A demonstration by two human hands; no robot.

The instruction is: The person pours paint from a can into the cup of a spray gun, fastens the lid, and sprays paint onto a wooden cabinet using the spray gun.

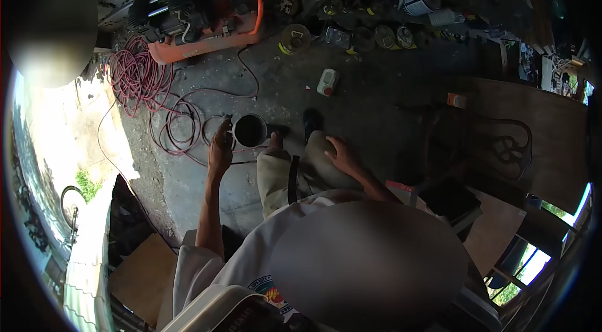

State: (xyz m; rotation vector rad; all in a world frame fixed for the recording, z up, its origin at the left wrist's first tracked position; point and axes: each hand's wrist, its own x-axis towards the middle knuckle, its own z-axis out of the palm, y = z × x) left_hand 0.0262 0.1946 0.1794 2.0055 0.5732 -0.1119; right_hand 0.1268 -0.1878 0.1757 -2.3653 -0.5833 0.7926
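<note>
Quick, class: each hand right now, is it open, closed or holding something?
Left hand: closed, holding a cup.
Right hand: open, on the right leg, nothing visible in it.

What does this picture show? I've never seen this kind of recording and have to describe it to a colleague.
There is no machine arm here, just a person's two bare hands. The single picture comes from a camera worn on the head, looking forward and down, so the wearer's own body fills the bottom.

The left hand grips a dark, round, open-topped container at its side; what it holds is too dark to tell. The right hand, fingers apart, is at the right trouser leg and holds nothing visible.

On the floor ahead are an orange machine resembling an air compressor, a tangled reddish hose, and a small pale container.
</note>
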